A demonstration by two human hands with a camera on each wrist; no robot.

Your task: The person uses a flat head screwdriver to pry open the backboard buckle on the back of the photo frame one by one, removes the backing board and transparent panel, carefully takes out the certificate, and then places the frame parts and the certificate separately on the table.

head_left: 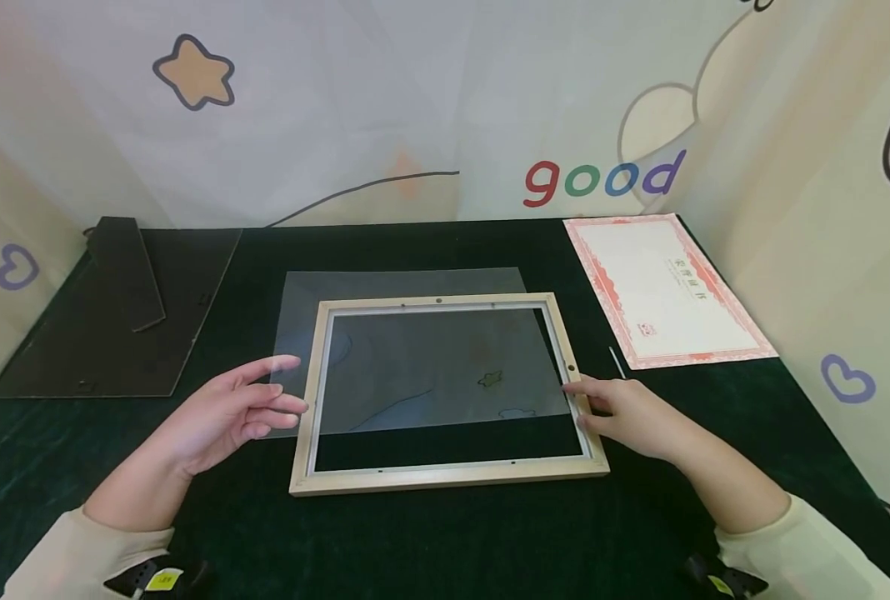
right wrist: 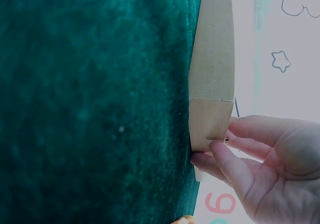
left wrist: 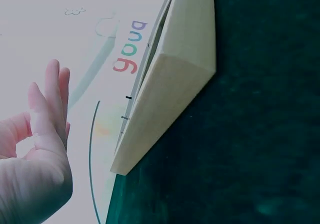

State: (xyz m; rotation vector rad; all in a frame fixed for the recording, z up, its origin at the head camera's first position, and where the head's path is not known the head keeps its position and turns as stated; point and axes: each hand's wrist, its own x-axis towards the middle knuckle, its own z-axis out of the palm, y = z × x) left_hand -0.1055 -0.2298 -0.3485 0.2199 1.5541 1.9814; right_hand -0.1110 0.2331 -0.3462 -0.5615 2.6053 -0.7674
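A pale wooden picture frame [head_left: 452, 478] lies on the dark green cloth, its opening facing up. Under its far part is a clear sheet [head_left: 400, 282], which sticks out at the back and left and reflects the wall drawings. My right hand [head_left: 628, 412] holds the frame's right rail; in the right wrist view the thumb and fingers of the right hand [right wrist: 275, 169] pinch the wood [right wrist: 212, 124]. Beside the left rail, my left hand [head_left: 238, 412] has its fingers loosely extended over the sheet's left edge. The left wrist view has the left hand [left wrist: 42, 149] apart from the frame [left wrist: 160, 99].
At the back left lies a dark backing board [head_left: 62, 333] with a stand leg [head_left: 126, 267]. A certificate [head_left: 662, 292] with a red patterned border lies at the back right, a thin white strip [head_left: 617, 362] beside it. Printed curtains [head_left: 340, 108] enclose the table's back and sides.
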